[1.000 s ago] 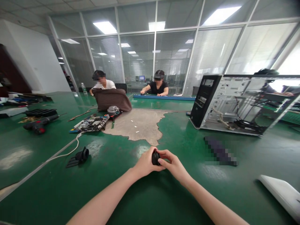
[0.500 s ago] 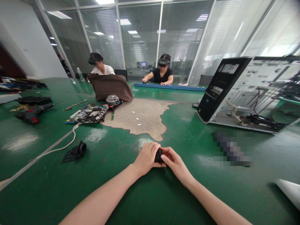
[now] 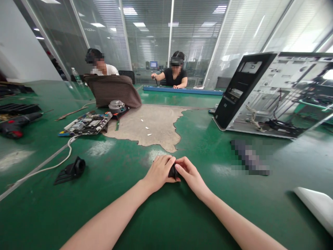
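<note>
My left hand point(image 3: 158, 171) and my right hand point(image 3: 189, 174) meet low over the green table point(image 3: 166, 211), both closed on a small black part point(image 3: 172, 171). Only a sliver of that part shows between my fingers, so its shape is hard to read. My forearms reach in from the bottom edge. A bare brown patch point(image 3: 148, 125) in the table's green cover lies just beyond my hands.
An open computer case point(image 3: 270, 93) lies at right. A circuit board point(image 3: 85, 124), a round fan part point(image 3: 116, 104), a white cable point(image 3: 52, 160) and a black plastic piece point(image 3: 71, 169) are at left. A drill point(image 3: 13, 126) sits far left. Two people sit across the table.
The view has tilted down and shifted slightly. My hands stay joined on the black part, which was turned and is now more hidden by my fingers.
</note>
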Demonstrator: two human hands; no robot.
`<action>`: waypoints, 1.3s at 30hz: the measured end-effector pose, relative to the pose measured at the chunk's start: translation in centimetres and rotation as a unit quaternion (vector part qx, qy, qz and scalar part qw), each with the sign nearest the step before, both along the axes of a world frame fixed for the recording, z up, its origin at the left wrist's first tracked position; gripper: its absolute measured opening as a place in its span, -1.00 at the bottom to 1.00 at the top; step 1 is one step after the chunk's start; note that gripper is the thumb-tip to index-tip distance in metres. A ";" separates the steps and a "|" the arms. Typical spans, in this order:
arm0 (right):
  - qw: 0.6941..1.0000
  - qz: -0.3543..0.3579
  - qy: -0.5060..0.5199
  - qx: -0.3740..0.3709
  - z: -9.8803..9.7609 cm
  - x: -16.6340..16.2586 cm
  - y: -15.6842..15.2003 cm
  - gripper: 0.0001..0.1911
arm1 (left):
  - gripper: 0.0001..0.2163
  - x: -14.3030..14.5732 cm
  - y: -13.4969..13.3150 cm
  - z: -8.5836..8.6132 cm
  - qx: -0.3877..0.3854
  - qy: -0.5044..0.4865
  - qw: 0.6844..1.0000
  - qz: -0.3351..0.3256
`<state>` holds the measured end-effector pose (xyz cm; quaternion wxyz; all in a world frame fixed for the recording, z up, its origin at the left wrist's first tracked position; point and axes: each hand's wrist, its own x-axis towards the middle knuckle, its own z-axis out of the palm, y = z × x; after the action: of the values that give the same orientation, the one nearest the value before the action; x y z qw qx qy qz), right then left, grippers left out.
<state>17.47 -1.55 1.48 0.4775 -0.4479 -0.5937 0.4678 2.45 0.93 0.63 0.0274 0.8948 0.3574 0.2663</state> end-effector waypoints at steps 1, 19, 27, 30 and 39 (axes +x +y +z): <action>1.000 0.006 0.000 -0.002 0.0 0.0 0.0 -0.77 | -0.46 0.1 0.0 0.0 -0.001 0.004 1.000 0.001; 0.998 -0.006 0.039 -0.055 -0.4 -0.2 -0.2 -0.77 | -0.48 0.2 0.2 0.1 -0.016 0.039 0.999 0.021; 0.995 0.049 0.068 -0.050 -0.4 0.4 -0.7 -0.80 | -0.52 0.2 0.3 0.2 -0.031 0.022 0.999 0.011; 0.996 0.037 0.064 -0.049 -0.4 0.2 -0.8 -0.85 | -0.49 0.2 0.3 0.1 -0.035 0.014 0.999 0.013; 0.998 0.011 0.029 -0.062 -0.3 -0.1 -0.4 -0.82 | -0.47 0.1 0.4 0.1 -0.043 0.000 0.999 0.007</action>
<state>17.42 -1.97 1.17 0.4606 -0.4561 -0.5542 0.5222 2.54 1.28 0.72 0.0641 0.8904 0.3744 0.2507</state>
